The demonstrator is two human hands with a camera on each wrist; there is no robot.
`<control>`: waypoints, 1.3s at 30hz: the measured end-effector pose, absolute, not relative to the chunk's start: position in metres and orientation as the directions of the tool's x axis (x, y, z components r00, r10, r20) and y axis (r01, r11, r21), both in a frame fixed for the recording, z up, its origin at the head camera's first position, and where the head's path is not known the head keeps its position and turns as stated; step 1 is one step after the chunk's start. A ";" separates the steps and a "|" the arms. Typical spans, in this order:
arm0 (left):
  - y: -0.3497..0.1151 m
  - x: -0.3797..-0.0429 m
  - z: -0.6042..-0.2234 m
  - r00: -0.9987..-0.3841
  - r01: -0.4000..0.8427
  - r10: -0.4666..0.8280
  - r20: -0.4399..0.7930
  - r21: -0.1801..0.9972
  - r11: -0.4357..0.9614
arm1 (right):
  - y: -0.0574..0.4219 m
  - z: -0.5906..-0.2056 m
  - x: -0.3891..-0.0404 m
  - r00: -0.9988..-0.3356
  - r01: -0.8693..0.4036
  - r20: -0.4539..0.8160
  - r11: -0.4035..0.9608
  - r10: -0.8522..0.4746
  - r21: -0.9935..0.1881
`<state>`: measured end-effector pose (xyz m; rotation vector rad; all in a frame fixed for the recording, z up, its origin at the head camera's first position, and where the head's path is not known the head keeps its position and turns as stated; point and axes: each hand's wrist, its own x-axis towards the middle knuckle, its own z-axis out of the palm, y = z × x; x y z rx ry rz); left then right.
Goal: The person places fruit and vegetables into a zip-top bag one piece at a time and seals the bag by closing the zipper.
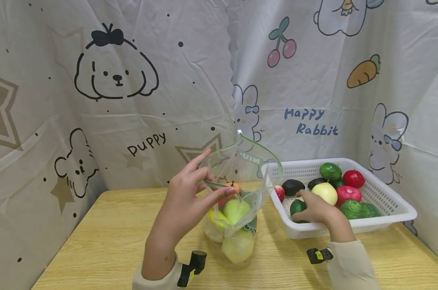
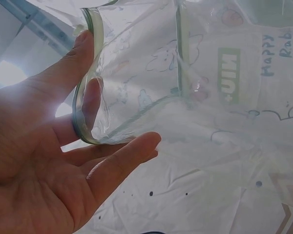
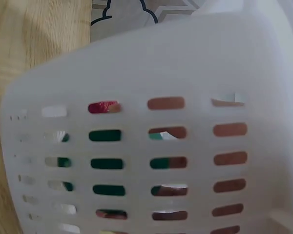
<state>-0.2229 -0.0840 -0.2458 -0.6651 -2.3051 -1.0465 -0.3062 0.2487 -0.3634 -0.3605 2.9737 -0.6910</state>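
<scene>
My left hand (image 1: 189, 197) holds the green-edged rim of a clear zip bag (image 1: 253, 171), its mouth spread wide. In the left wrist view, the thumb and fingers (image 2: 80, 53) lie on both sides of the rim (image 2: 78, 114). Inside the bag are a green pear (image 1: 237, 211), a large pale yellow-green fruit (image 1: 238, 246), something yellow and an orange-red fruit. Reaching into a white basket (image 1: 306, 230), my right hand (image 1: 318, 209) has its thumb and fingers around a dark green fruit (image 1: 297, 209). Through the basket's slots, the right wrist view shows green fruit (image 3: 106, 163) beside skin.
Also in the basket are a black avocado (image 1: 293, 187), a pale yellow fruit (image 1: 324, 193), several red and green ones, and a wrinkled green vegetable (image 1: 358, 210). A printed cloth (image 1: 189, 100) hangs behind the wooden table (image 1: 124, 229).
</scene>
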 end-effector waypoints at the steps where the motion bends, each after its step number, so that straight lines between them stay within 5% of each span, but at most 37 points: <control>1: -0.084 -0.223 -0.246 -0.745 0.618 0.218 0.630 0.530 0.580 | 0.248 -0.363 -0.307 -0.972 -0.218 0.019 0.870 -0.233 -0.442; 7: -0.086 -0.223 -0.246 -0.733 0.632 0.224 0.642 0.521 0.574 | 0.246 -0.350 -0.309 -0.959 -0.240 0.249 0.851 -0.134 -0.466; 13: -0.086 -0.224 -0.246 -0.725 0.639 0.229 0.649 0.512 0.574 | 0.240 -0.320 -0.291 -0.877 -0.307 0.479 0.813 -0.040 -0.495; 22: -0.085 -0.222 -0.246 -0.746 0.623 0.226 0.627 0.536 0.570 | 0.216 -0.280 -0.258 -0.688 -0.456 0.723 0.738 0.062 -0.497; 39: -0.084 -0.224 -0.248 -0.731 0.636 0.226 0.644 0.523 0.568 | 0.165 -0.248 -0.209 -0.267 -0.816 0.954 0.495 0.135 -0.299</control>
